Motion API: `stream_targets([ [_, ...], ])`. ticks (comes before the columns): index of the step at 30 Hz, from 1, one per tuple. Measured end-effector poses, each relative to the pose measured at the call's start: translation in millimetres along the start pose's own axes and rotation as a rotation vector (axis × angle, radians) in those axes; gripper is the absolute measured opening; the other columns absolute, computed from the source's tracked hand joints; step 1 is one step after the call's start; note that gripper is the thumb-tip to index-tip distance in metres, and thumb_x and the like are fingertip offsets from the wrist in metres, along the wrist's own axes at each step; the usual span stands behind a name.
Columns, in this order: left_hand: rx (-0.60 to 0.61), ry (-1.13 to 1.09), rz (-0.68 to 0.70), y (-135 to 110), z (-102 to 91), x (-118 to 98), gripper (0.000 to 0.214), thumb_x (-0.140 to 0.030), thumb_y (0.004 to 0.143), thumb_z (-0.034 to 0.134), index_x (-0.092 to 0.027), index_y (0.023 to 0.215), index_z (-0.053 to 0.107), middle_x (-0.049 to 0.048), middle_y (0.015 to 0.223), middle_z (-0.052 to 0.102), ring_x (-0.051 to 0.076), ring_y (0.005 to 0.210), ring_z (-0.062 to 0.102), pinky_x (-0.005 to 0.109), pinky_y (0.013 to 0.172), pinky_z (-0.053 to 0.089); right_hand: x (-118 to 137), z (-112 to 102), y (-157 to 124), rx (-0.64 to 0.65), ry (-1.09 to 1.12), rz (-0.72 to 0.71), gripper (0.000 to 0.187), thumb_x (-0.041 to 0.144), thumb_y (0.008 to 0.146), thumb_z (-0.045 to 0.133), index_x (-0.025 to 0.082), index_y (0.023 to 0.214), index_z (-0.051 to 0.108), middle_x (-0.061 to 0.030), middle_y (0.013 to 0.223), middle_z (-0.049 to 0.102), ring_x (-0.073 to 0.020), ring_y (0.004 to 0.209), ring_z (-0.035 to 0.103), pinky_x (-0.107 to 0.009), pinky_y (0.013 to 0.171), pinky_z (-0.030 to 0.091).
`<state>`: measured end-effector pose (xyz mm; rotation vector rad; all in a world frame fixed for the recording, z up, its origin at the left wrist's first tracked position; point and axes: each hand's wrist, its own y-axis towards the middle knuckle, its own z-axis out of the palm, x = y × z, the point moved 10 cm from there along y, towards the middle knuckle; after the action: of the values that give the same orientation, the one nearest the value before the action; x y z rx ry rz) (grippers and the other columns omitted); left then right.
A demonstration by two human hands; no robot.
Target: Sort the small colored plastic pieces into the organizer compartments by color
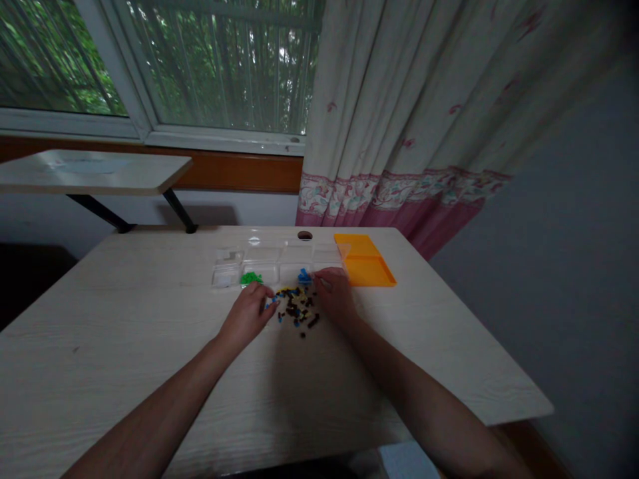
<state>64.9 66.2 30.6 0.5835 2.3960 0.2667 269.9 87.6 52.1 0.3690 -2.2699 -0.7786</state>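
Centre frame, the small pieces [292, 310] look light, stiff — pinch their edges; left hand [248, 309] parted, right hand [336, 295] — can't tell.

The left hand [248, 311] and right hand [338, 296] flank mixed small pieces [296, 309] near a clear tray [262, 253] on a pale table [150, 299]

A white-framed window [224, 73] looks out through upright bars onto green foliage [102, 73], with a reddish-brown wooden ledge [244, 174] below it. Pale flowered curtains [394, 106] with pink hems hang beside a grey wall [564, 239]. A raised shelf [150, 167] on black legs [180, 209] stands on the pale wood-grain worktop [124, 326]; the room is dim.
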Motion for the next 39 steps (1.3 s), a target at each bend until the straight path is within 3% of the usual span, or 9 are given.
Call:
stream_targets([
  [7,-0.020,-0.018,0.001,1.2,-3.1,-2.8,0.020,-0.029,0.095,0.046,-0.017,0.090,0.061,0.0064,0.088,0.055,0.022,0.088,0.055,0.037,0.082,0.046,-2.2,0.5,-0.7,-0.006,0.009,0.011,0.023,0.038,0.089,0.058,0.023,0.089,0.075,-0.0048,0.085,0.072,-0.0199,0.086,0.062,-0.036,0.085,0.047],
  [13,-0.026,-0.024,0.006,1.7,-5.0,-5.1,0.023,-0.031,0.095,0.046,-0.017,0.082,0.060,0.0063,0.085,0.055,0.021,0.084,0.055,0.035,0.078,0.047,0.9,2.3,0.5,0.028,-0.005,-0.002,0.025,0.039,0.090,0.055,0.024,0.090,0.075,-0.0044,0.084,0.072,-0.0199,0.086,0.062,-0.037,0.084,0.047],
  [17,-0.054,-0.081,0.024,3.1,-7.3,-6.7,0.024,-0.032,0.096,0.044,-0.018,0.084,0.060,0.0044,0.083,0.055,0.019,0.082,0.054,0.032,0.076,0.046,22.5,1.5,-1.7,0.055,-0.053,-0.086,0.022,0.033,0.091,0.056,0.023,0.089,0.074,-0.0054,0.085,0.071,-0.0197,0.088,0.060,-0.037,0.086,0.045],
  [21,-0.067,-0.165,0.039,3.8,-9.5,-14.6,0.026,-0.034,0.096,0.044,-0.018,0.084,0.061,0.0041,0.083,0.056,0.017,0.080,0.053,0.030,0.073,0.045,61.6,9.0,-14.2,0.168,-0.074,-0.269,0.018,0.029,0.090,0.057,0.025,0.096,0.073,-0.0049,0.091,0.070,-0.0201,0.096,0.058,-0.037,0.091,0.043],
  [26,-0.082,-0.216,0.051,1.1,-13.6,-27.6,0.030,-0.037,0.097,0.042,-0.018,0.082,0.059,0.0043,0.080,0.054,0.017,0.081,0.052,0.031,0.075,0.044,95.7,9.6,-30.7,0.212,-0.083,-0.441,0.026,0.037,0.087,0.064,0.029,0.111,0.069,-0.0035,0.096,0.069,-0.0202,0.100,0.057,-0.038,0.093,0.040],
  [39,-0.058,-0.226,0.059,-0.9,-10.8,-33.8,0.029,-0.033,0.098,0.041,-0.018,0.079,0.057,0.0048,0.082,0.055,0.018,0.082,0.053,0.030,0.074,0.043,104.5,2.6,-35.3,0.171,-0.147,-0.469,0.022,0.033,0.089,0.061,0.029,0.110,0.068,-0.0024,0.094,0.070,-0.0197,0.098,0.058,-0.038,0.094,0.039],
])
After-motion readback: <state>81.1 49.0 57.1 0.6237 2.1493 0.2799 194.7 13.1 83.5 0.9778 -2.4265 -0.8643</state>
